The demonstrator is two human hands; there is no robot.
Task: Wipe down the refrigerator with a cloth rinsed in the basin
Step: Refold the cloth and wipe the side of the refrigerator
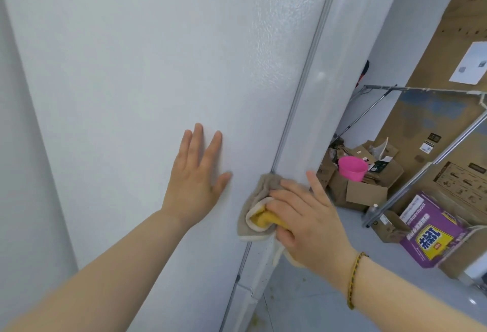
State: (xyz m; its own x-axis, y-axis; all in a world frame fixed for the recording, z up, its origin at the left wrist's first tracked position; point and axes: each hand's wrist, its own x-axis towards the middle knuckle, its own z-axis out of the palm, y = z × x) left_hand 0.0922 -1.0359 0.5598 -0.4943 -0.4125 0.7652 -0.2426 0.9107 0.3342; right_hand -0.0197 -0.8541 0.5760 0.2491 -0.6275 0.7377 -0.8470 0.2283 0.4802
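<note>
- Refrigerator point(131, 68): white textured panel.
- Left hand point(196, 173): fingers spread, palm flat on panel.
- Right hand point(308, 215): extended fingers press bunched cloth point(253, 218) onto seam point(303, 89).

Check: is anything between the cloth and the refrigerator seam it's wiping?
Nothing visible does. The right hand presses the cloth straight onto the refrigerator at the seam. The left hand lies flat on the panel, left of the cloth and apart from it, off the seam.
</note>
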